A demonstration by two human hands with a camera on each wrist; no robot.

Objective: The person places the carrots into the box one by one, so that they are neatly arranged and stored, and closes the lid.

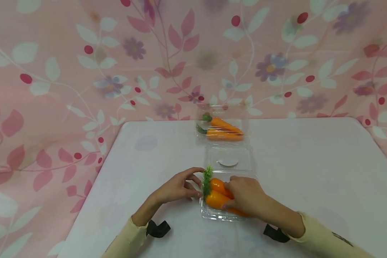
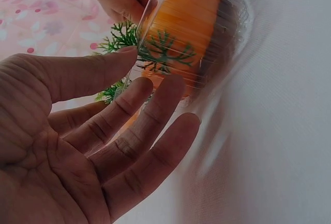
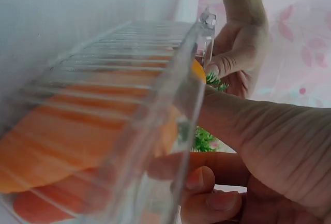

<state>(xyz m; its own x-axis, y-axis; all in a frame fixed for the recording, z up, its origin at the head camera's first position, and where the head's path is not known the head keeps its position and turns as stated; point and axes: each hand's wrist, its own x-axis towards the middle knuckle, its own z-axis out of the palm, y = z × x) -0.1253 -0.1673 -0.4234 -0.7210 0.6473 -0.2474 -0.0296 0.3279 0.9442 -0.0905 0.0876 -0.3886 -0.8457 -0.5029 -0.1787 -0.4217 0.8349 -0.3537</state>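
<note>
In the head view, an open clear plastic box holds two orange toy carrots with leafy green tops. The right hand reaches in from the right. Its thumb and forefinger grip the near carrot, while the other carrot lies just behind. Its remaining fingers are curled, as the right wrist view shows. At the box's left side is the left hand, fingers spread and loosely bent, thumb at the rim beside the leaves. In the left wrist view, the left hand's fingers are around nothing.
Behind the open box stands a second clear box with two more carrots inside. The open box's lid lies back flat between them. The white table meets a pink floral cloth at its far edge.
</note>
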